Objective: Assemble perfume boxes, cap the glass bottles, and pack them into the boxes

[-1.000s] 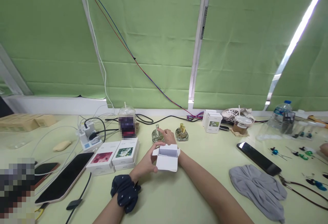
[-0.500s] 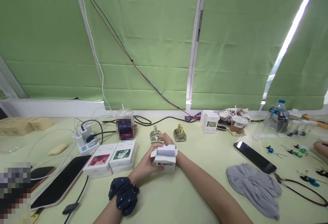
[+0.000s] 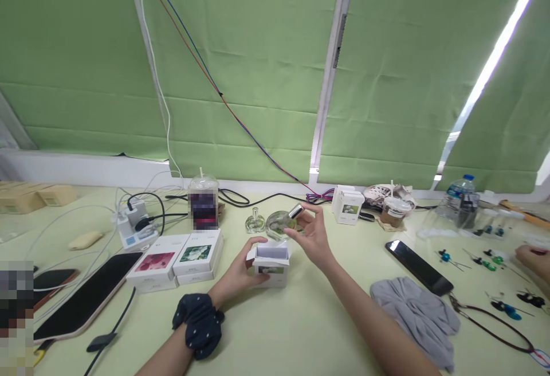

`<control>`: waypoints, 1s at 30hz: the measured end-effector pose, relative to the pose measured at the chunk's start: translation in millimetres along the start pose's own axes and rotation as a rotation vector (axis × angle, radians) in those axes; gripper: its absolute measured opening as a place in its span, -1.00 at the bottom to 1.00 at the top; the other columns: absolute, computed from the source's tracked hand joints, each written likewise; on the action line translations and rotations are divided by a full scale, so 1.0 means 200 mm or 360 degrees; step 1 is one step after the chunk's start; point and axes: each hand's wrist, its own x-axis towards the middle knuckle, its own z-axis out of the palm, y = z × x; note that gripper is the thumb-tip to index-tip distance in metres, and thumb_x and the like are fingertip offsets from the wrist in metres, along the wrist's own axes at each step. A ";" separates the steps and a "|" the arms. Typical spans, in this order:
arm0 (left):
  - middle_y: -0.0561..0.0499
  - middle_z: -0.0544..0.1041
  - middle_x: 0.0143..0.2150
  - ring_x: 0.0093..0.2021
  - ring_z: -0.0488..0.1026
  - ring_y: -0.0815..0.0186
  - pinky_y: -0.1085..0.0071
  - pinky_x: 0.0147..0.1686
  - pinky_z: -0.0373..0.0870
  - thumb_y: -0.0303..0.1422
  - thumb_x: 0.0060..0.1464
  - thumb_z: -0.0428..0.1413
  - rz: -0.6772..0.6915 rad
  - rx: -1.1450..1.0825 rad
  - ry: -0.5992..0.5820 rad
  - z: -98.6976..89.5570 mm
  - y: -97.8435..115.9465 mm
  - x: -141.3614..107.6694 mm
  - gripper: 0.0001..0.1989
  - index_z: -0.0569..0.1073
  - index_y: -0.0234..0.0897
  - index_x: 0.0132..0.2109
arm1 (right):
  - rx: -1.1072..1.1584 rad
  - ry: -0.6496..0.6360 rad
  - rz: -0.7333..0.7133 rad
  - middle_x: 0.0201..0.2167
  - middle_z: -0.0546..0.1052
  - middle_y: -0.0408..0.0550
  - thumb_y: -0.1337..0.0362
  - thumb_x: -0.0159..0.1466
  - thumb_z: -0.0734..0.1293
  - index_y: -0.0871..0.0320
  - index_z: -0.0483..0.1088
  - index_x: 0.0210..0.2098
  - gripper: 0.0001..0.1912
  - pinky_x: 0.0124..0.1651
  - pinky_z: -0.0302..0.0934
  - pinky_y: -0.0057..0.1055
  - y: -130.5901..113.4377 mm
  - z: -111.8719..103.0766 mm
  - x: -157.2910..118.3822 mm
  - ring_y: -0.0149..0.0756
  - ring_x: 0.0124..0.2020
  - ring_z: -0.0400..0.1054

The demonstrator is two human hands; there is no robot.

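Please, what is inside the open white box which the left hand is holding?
Inside the open white box, held in the left hand, only a pale inner surface shows. The front wall covers the bottom, so I cannot tell whether anything lies there.

This looks like an indoor workroom with a shared table (image 3: 309,330); whether it belongs to an office or a workshop cannot be told. A crowded white power strip (image 3: 138,241) sits on the table. Behind it hang green blinds (image 3: 258,49). In front of it lies a dark-screened device (image 3: 92,293); to the strip's right come flower-printed boxes (image 3: 196,254), glass bottles (image 3: 277,224), a drink cup (image 3: 394,215) and, farthest off, a second person (image 3: 533,259).
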 end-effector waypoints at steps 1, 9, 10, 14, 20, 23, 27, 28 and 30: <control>-0.05 0.43 0.00 -0.04 0.44 0.18 0.27 0.00 0.38 -0.43 -0.17 0.29 0.0013 -0.0006 0.0009 0.00 -0.01 0.00 -0.35 0.26 -0.12 0.09 | -0.0074 -0.0050 -0.0028 -0.23 0.43 -0.12 0.28 0.12 0.46 -0.02 0.12 0.02 -0.43 -0.09 0.31 -0.26 -0.01 0.01 -0.03 -0.30 -0.19 0.39; -0.11 0.41 0.08 -0.02 0.44 0.16 0.21 0.00 0.39 -0.39 -0.11 0.29 0.0044 -0.0013 0.0018 0.01 -0.04 0.00 -0.29 0.17 -0.12 0.17 | -0.0361 -0.0121 -0.0160 -0.14 0.46 -0.06 0.27 0.15 0.43 -0.01 0.23 0.05 -0.49 -0.14 0.32 -0.29 0.07 0.04 -0.15 -0.29 -0.20 0.39; -0.12 0.41 0.09 -0.02 0.44 0.15 0.20 0.00 0.39 -0.39 -0.11 0.29 0.0047 -0.0009 0.0022 0.01 -0.04 0.00 -0.29 0.18 -0.12 0.16 | -0.0374 -0.0135 -0.0164 -0.15 0.46 -0.06 0.27 0.15 0.43 -0.01 0.23 0.05 -0.49 -0.15 0.32 -0.29 0.07 0.04 -0.16 -0.29 -0.21 0.39; -0.13 0.41 0.12 -0.04 0.46 0.16 0.18 -0.01 0.39 -0.39 -0.11 0.29 0.0023 -0.0049 0.0010 0.03 -0.01 0.00 -0.22 0.09 -0.09 0.21 | -0.0443 -0.0257 -0.0166 -0.14 0.49 -0.06 0.28 0.15 0.43 0.00 0.25 0.07 -0.48 -0.09 0.32 -0.28 0.04 0.02 -0.15 -0.29 -0.20 0.39; -0.14 0.41 0.14 -0.04 0.48 0.13 0.21 -0.07 0.41 -0.42 -0.15 0.31 -0.0055 -0.0116 0.0030 0.07 -0.02 0.01 -0.01 -0.10 -0.04 0.30 | -0.0513 -0.0384 -0.0126 -0.07 0.49 -0.04 0.27 0.15 0.42 0.02 0.29 0.07 -0.50 -0.07 0.30 -0.29 0.02 0.02 -0.16 -0.27 -0.14 0.39; -0.14 0.41 0.13 0.06 0.42 0.09 0.20 0.01 0.37 -0.39 -0.14 0.32 0.0010 -0.0116 0.0053 0.08 -0.04 0.02 -0.15 0.05 -0.12 0.23 | -0.0546 -0.0394 -0.0102 -0.13 0.51 -0.06 0.24 0.16 0.41 0.02 0.30 0.07 -0.51 -0.08 0.29 -0.29 0.02 0.02 -0.16 -0.26 -0.17 0.39; -0.11 0.44 0.07 0.02 0.44 0.10 0.20 -0.02 0.38 -0.36 -0.15 0.33 0.0018 -0.0130 0.0100 0.08 -0.03 0.02 -0.25 0.13 -0.14 0.15 | -0.0561 -0.0417 -0.0043 -0.15 0.51 -0.06 0.22 0.16 0.42 0.00 0.31 0.07 -0.51 -0.06 0.27 -0.27 0.02 0.02 -0.16 -0.24 -0.16 0.39; -0.10 0.44 0.06 0.01 0.44 0.10 0.21 -0.03 0.38 -0.35 -0.16 0.33 0.0014 -0.0133 0.0108 0.08 -0.03 0.02 -0.26 0.14 -0.15 0.13 | -0.0559 -0.0428 -0.0030 -0.14 0.51 -0.06 0.22 0.16 0.42 0.00 0.31 0.07 -0.52 -0.05 0.27 -0.26 0.02 0.02 -0.16 -0.23 -0.15 0.39; -0.10 0.44 0.05 0.00 0.45 0.11 0.21 -0.04 0.39 -0.34 -0.17 0.34 0.0005 -0.0135 0.0118 0.08 -0.02 0.01 -0.26 0.15 -0.15 0.12 | -0.0540 -0.0451 -0.0018 -0.10 0.51 -0.04 0.22 0.16 0.42 0.00 0.31 0.07 -0.51 -0.05 0.27 -0.25 0.02 0.01 -0.16 -0.23 -0.14 0.39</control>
